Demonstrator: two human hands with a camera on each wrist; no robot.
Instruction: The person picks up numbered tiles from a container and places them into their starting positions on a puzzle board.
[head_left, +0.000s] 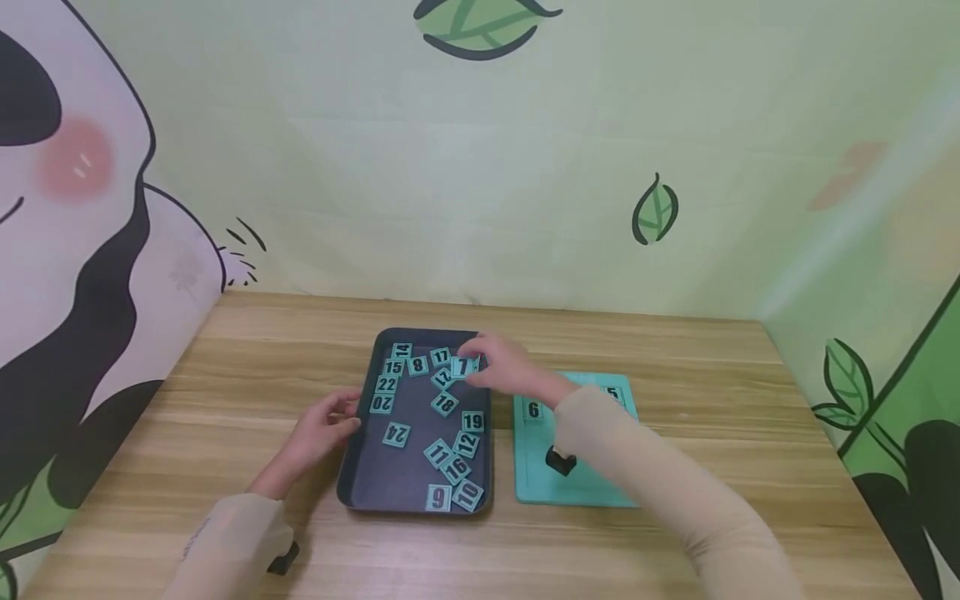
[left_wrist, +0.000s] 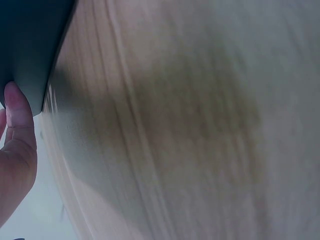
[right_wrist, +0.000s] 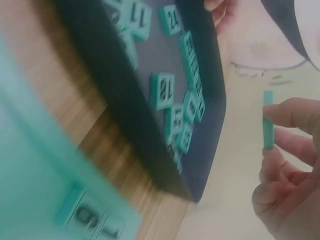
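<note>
My right hand (head_left: 504, 364) pinches a turquoise tile marked 7 (head_left: 462, 367) between thumb and fingers, over the far right part of a dark tray (head_left: 375, 483). Edge-on, the raised tile (right_wrist: 268, 135) shows as a thin slab in the right wrist view. Beside the tray's left wall is my left hand (head_left: 318, 429), its fingers loosely bent and its thumb (left_wrist: 19, 107) touching the tray's side in the left wrist view. Numbered tiles lie scattered in the tray, among them 24 (head_left: 397, 435), 18 (head_left: 444, 404) and 9 (head_left: 438, 497).
Right of the tray lies a turquoise board (head_left: 543, 479), partly hidden under my right forearm. Tiles 6 (head_left: 533, 409) and 5 (head_left: 612, 393) show near its far edge. A wooden table (head_left: 712, 358) carries everything, with a printed backdrop (head_left: 525, 183) behind it.
</note>
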